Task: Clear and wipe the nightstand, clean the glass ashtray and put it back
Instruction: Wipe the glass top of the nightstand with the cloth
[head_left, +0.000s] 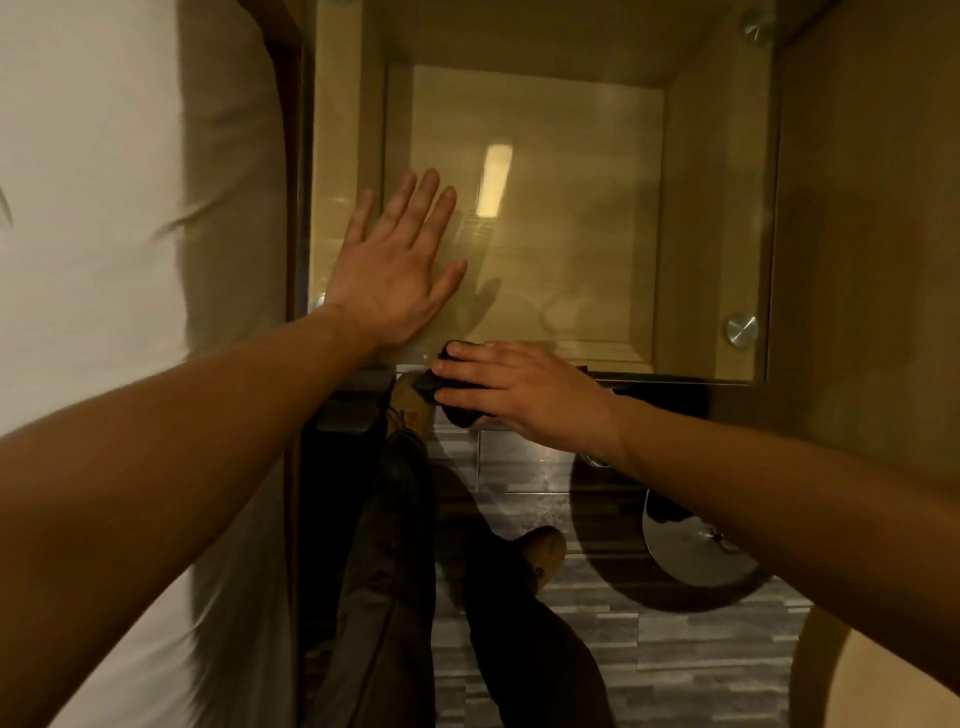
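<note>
I look straight down on the nightstand's glass top (571, 249), held by round metal studs at its corners. My left hand (395, 275) lies flat on the glass near its left front corner, fingers spread, holding nothing. My right hand (524, 389) presses a dark cloth (436, 387) against the front edge of the glass, fingers over the cloth. The glass ashtray is not in view.
A bed with a white sheet (93, 208) runs along the left, tight against the nightstand. My legs and brown shoes (545, 553) stand on the grey plank floor. A shiny round metal object (685, 545) sits on the floor at the right, under my right forearm.
</note>
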